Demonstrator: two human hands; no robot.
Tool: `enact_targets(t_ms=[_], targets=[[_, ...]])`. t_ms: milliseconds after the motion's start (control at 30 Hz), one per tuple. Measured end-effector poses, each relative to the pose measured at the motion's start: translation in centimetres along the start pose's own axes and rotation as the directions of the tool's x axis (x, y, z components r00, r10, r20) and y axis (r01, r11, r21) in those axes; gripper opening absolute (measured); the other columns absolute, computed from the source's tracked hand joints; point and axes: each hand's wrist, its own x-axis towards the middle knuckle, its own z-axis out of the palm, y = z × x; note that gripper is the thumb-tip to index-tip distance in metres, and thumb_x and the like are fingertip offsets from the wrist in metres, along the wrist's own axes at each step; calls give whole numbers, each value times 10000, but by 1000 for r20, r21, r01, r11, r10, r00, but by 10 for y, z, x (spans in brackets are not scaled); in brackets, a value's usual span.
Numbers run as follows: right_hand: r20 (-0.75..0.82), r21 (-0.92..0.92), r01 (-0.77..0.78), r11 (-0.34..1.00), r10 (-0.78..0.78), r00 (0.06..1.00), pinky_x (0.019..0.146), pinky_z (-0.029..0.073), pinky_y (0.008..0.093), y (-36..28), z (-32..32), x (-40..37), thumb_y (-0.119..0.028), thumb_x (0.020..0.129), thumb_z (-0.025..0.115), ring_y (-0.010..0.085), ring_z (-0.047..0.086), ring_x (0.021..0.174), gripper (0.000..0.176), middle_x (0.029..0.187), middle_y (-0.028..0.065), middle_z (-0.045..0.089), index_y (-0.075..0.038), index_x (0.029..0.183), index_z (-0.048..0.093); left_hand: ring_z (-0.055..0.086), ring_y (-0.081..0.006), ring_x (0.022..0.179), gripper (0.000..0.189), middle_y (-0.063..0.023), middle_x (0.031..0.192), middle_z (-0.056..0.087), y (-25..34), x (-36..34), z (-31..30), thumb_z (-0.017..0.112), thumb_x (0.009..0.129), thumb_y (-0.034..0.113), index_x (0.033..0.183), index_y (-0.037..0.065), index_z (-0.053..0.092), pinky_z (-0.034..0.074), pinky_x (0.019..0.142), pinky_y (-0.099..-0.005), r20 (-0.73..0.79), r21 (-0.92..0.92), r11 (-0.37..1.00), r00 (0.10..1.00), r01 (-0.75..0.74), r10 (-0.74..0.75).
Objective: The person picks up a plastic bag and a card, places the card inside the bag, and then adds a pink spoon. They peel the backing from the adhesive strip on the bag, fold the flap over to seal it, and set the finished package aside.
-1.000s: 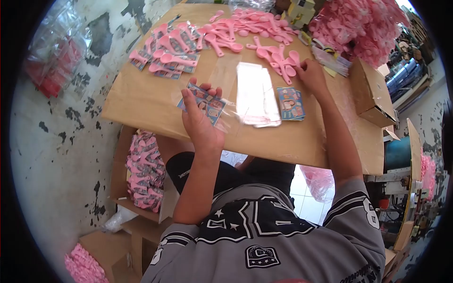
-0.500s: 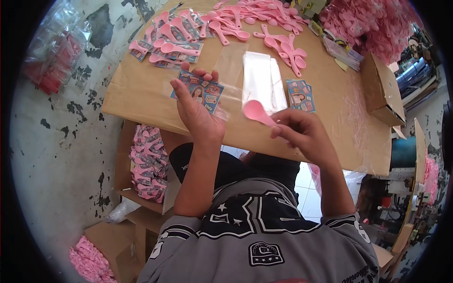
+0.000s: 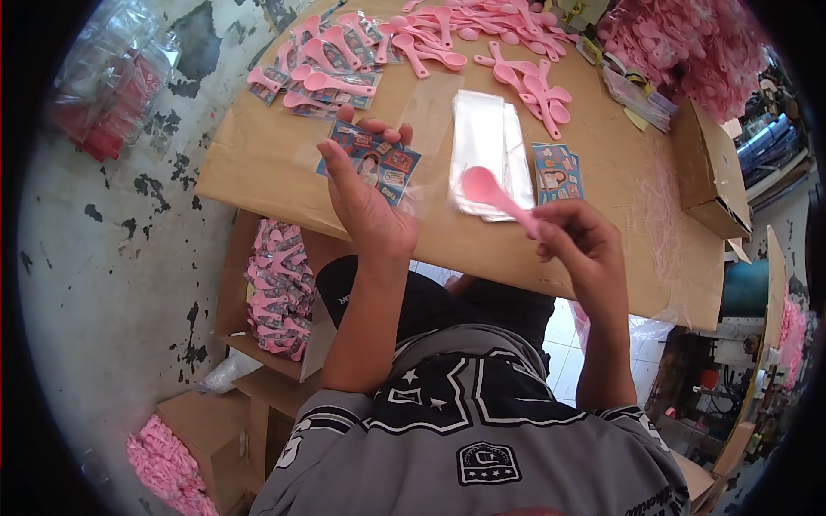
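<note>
My left hand [image 3: 368, 206] is turned palm up, thumb and fingers closed around a blue printed card [image 3: 387, 168] that appears to sit in a clear plastic bag. Between the thumb and fingers of my right hand [image 3: 587, 245] is the handle of a pink spoon [image 3: 495, 193]. Its bowl points up and left, over the edge of a stack of clear plastic bags [image 3: 482, 133] on the table. Just beyond my right hand lies a small pile of blue cards [image 3: 557, 168], apart from it.
Several packed spoons with cards [image 3: 331, 82] lie at the table's [image 3: 258, 176] far left. Loose pink spoons [image 3: 482, 26] are heaped at the back. A cardboard box [image 3: 710, 172] stands at the right edge; another box [image 3: 228, 292] below holds packed spoons.
My right hand has moved slightly right with the spoon, drawing it away from my left hand. The left hand keeps the card. The whole view has shifted a little.
</note>
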Motion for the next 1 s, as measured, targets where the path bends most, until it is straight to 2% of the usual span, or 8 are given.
enact_targets(t_ms=[100, 300, 400, 500, 600, 700, 900, 1000], targets=[[-97, -89, 96, 991, -105, 990, 746, 519, 232, 5, -8, -2, -104, 1025, 683, 76, 643, 823, 155, 963, 33, 715, -1, 1141, 673, 637, -188, 952, 631, -74, 1091, 639, 10, -3, 10, 564, 1059, 553, 1435, 53, 479, 544, 1060, -472, 87, 75, 991, 991, -112, 106], [60, 22, -7, 1000, 6, 998, 756, 508, 236, -2, 4, -3, -110, 1021, 700, 73, 625, 823, 164, 944, 20, 695, 1, 1135, 663, 642, -186, 976, 612, -70, 1103, 636, 11, -5, 15, 545, 1068, 543, 1447, 68, 474, 550, 1062, -485, 123, 19, 998, 990, -67, 64], [131, 54, 24, 998, -31, 991, 760, 509, 236, 6, 8, 1, -114, 1016, 710, 73, 628, 834, 182, 951, 21, 694, 8, 1142, 662, 642, -183, 973, 597, -70, 1099, 636, 8, -10, 14, 527, 1076, 538, 1444, 71, 477, 554, 1064, -483, 109, 3, 1000, 994, -25, 25], [107, 51, 41, 998, -46, 993, 768, 508, 236, 5, 16, 1, -115, 1020, 704, 73, 630, 841, 194, 955, 21, 695, 7, 1165, 665, 610, -170, 998, 567, -46, 1114, 625, 4, -13, 14, 564, 1065, 531, 1422, 94, 513, 511, 1092, -433, 180, -67, 997, 984, 28, -16], [24, 8, 44, 999, -44, 999, 769, 506, 238, 2, 17, -3, -116, 1033, 684, 74, 630, 849, 183, 960, 27, 697, 9, 1167, 675, 611, -169, 998, 574, -43, 1116, 626, 7, -12, 17, 565, 1062, 535, 1426, 94, 511, 517, 1081, -434, 138, -9, 1000, 990, -9, 10], [-32, -18, 108, 994, -109, 994, 770, 513, 247, 3, 11, -4, -91, 1041, 652, 79, 628, 849, 151, 965, 36, 693, 15, 1143, 690, 643, -182, 966, 590, -73, 1088, 633, 10, -6, 14, 513, 1083, 536, 1438, 68, 475, 567, 1039, -486, 146, -9, 997, 986, -79, 80], [-20, 64, 103, 993, -101, 995, 768, 526, 254, -5, 41, 2, -74, 1011, 661, 93, 633, 850, 134, 958, 36, 674, 33, 1075, 709, 643, -182, 954, 647, -80, 1072, 631, 10, -19, 33, 516, 1069, 573, 1452, 58, 435, 577, 1009, -484, 253, -3, 996, 964, -86, 84], [-67, -38, 251, 967, -253, 965, 715, 522, 234, -1, 62, 13, -103, 971, 742, 93, 640, 816, 154, 948, 53, 659, 30, 1041, 710, 641, -181, 948, 650, -80, 1068, 629, 12, -22, 38, 511, 1070, 578, 1455, 61, 426, 582, 991, -474, 258, -31, 998, 965, -52, 58]])
